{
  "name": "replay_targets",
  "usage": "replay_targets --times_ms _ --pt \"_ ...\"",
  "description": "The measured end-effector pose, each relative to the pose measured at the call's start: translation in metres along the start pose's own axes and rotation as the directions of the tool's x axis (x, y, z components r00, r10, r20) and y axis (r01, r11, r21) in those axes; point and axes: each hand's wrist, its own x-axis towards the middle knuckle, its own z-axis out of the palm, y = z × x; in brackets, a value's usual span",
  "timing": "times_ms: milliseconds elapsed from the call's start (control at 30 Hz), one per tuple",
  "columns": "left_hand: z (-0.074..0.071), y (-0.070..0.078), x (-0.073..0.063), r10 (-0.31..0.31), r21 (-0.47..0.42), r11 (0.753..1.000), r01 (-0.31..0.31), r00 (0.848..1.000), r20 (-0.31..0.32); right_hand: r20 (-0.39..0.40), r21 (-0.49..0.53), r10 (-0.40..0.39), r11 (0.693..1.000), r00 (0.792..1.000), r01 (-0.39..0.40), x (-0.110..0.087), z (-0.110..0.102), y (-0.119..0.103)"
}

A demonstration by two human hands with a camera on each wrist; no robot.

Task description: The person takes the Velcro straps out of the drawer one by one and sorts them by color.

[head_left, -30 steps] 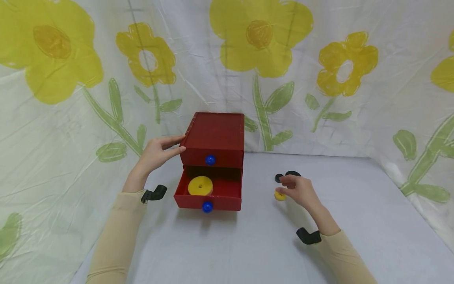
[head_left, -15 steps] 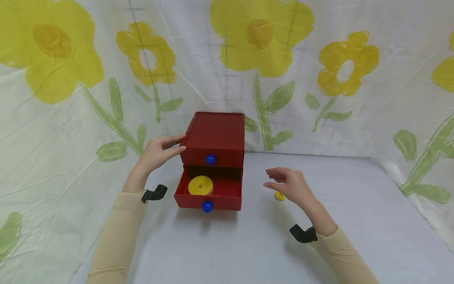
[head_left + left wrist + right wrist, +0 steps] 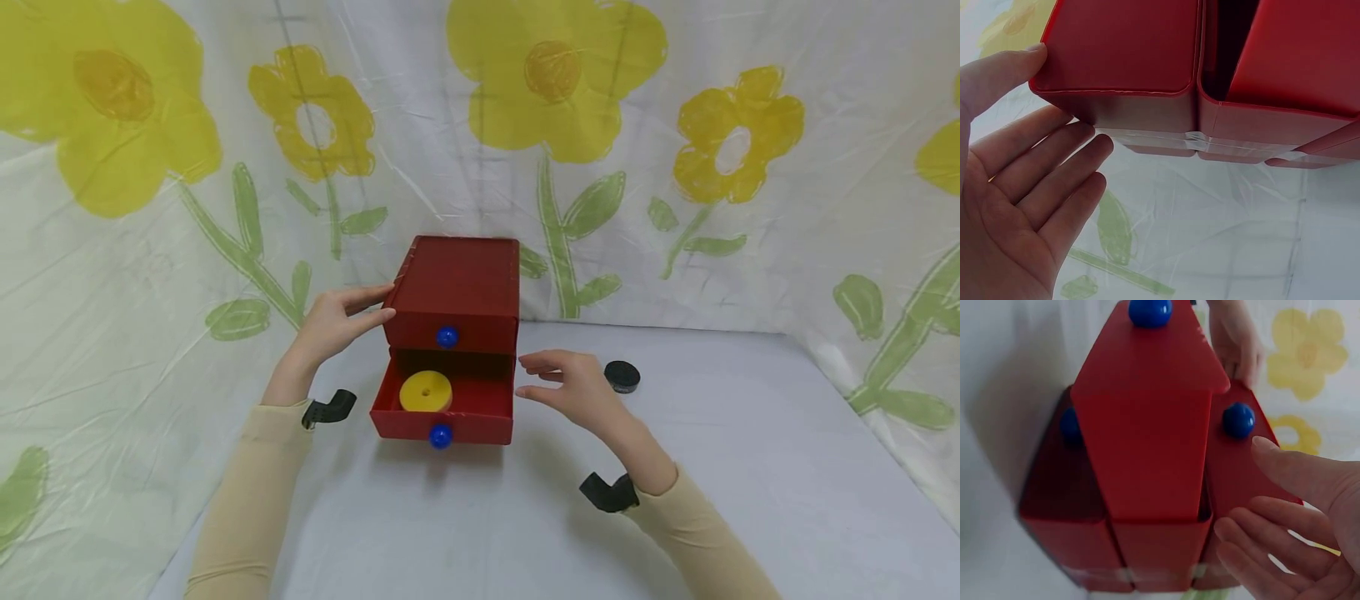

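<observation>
A red drawer cabinet (image 3: 457, 275) with blue knobs stands ahead of me, its middle drawer (image 3: 480, 429) pulled out. In that drawer lies a yellow disc (image 3: 425, 392) with a small central hole. My left hand (image 3: 330, 329) rests on the cabinet's upper left edge, the thumb at the front and the fingers, nearly straight, along the side. My right hand (image 3: 573, 387) is beside the right wall of the open drawer, holding nothing, with thumb and fingers apart. In the right wrist view its fingers (image 3: 1272, 544) are extended near the cabinet side.
A black disc (image 3: 622, 377) lies on the pale table (image 3: 720, 417) to the right of my right hand. Behind the cabinet hangs a white sheet (image 3: 420, 108) with yellow flowers. A lower drawer's blue knob (image 3: 1071, 427) shows in the right wrist view.
My right hand has moved left from the small pieces to the drawer's side. The yellow piece and small black piece seen earlier are now out of sight. My left hand stays put.
</observation>
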Motion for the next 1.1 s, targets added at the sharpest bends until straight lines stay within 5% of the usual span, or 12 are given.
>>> replay_targets --times_ms 467,1100 --pt "0.001 -0.002 0.001 0.002 -0.012 1.000 -0.002 1.000 0.004 0.129 -0.034 -0.039 0.998 0.991 0.044 0.032 0.038 -0.018" --pt "0.001 -0.006 0.001 0.022 0.000 1.000 -0.022 1.000 -0.005 0.312 -0.053 0.007 0.999 0.950 0.010 0.060 0.069 -0.024"
